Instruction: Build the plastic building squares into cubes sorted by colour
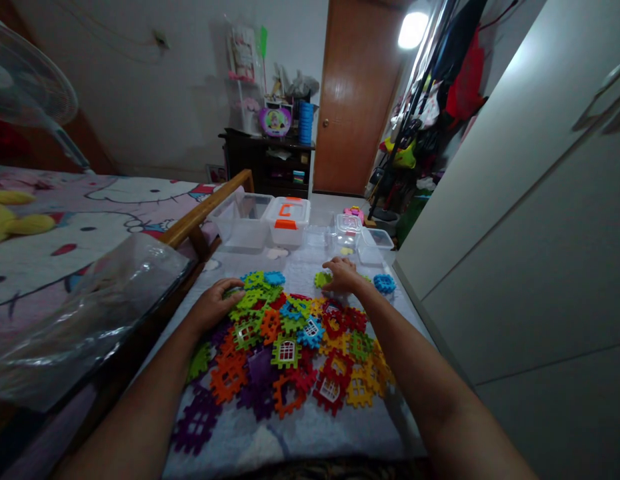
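A heap of toothed plastic building pieces in purple, orange, red, yellow, green and blue lies before me, several with window-like grids. My left hand [217,305] rests at the heap's far left edge, its fingers stretched against the green building pieces [255,293]. Farther to the right, beyond the heap, my right hand [343,275] has its fingers and thumb around a light green building piece [321,280]; its far side is hidden by the hand. A blue building piece [385,284] lies apart on the right. Nearest me at the left is a purple building piece [197,420].
Clear plastic boxes [245,223] stand along the far end, one lidded box [289,217] with orange clasps. A wooden rail [205,213] and a plastic bag [105,313] border the left side. A white cabinet [515,233] closes off the right.
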A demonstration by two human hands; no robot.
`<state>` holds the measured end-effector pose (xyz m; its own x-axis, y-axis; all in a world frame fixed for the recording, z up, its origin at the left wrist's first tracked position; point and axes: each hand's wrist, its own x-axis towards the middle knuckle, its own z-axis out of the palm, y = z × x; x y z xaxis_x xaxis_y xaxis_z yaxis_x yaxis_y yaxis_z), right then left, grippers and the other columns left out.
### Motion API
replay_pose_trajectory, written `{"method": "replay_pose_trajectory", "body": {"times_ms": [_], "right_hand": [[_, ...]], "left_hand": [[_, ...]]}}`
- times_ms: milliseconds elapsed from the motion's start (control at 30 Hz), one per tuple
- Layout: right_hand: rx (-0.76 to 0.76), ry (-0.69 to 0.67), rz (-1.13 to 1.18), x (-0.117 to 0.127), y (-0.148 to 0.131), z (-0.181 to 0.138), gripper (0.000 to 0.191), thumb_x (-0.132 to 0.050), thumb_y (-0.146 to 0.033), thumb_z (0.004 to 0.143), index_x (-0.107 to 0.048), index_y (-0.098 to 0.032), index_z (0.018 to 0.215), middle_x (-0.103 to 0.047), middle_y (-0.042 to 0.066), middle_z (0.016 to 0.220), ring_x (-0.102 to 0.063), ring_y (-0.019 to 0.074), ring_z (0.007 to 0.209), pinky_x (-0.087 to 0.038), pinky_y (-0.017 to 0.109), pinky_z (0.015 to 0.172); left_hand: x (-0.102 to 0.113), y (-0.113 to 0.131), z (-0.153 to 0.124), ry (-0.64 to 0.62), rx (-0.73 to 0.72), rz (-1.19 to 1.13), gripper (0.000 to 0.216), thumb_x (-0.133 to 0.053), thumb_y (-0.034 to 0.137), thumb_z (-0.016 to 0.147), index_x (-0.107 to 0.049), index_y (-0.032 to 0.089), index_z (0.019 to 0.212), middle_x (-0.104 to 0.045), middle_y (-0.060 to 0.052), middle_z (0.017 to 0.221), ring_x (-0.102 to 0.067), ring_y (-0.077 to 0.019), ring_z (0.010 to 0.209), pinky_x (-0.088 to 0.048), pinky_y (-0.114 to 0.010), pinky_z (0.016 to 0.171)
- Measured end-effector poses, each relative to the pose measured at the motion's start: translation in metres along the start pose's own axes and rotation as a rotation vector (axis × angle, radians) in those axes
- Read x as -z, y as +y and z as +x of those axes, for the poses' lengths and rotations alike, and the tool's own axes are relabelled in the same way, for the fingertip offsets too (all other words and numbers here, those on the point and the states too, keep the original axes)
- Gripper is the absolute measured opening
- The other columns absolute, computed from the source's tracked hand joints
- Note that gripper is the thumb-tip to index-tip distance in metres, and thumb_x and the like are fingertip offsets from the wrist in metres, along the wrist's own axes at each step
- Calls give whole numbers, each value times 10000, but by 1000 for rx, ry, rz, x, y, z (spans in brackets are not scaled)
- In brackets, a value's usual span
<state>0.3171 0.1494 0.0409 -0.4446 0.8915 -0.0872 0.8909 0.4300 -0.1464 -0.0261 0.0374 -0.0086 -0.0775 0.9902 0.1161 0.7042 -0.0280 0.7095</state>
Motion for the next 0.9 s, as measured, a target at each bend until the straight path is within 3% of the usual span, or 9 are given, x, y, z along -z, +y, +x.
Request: {"method": "replay_pose_trajectory", "body": {"times_ms": [200,433,800,900], "right_hand": [[-15,31,4,19,12,4,552,-605,-447,857,-529,-215,1352,-543,111,1345,-508,271,1198,-412,369,964],[47,-63,-94,5,-14,1,544,-763,-337,673,-657,-199,1188,-609,144,1244,-497,351,1175,-397,443,953],[63,-73,-100,1,-19,4,484,-765,-280,660,-678,-194,1128,-620,150,1211,-522,344,1145,-412,435,925],[59,-55,-63,5,-16,3,559,-765,-267,675,-633,-207,1214,-602,144,1255,-518,336,1166,-411,446,943]], "left_hand": [[1,4,-1,21,-1,25,563,-544,641,726,-680,190,1035,-674,-78,1149,-628,-283,1085,-457,-372,1008],[1,3,-1,12,-11,11,563,-545,643,734,-672,193,1047,-677,-78,1148,-634,-276,1078,-459,-373,1007],[2,6,-1,8,-4,-22,557,-552,650,728,-670,193,1023,-678,-80,1131,-625,-287,1084,-449,-387,1016],[1,5,-1,17,-3,-19,553,-557,649,728,-673,200,1029,-675,-76,1140,-625,-284,1085,-460,-379,1004]]}}
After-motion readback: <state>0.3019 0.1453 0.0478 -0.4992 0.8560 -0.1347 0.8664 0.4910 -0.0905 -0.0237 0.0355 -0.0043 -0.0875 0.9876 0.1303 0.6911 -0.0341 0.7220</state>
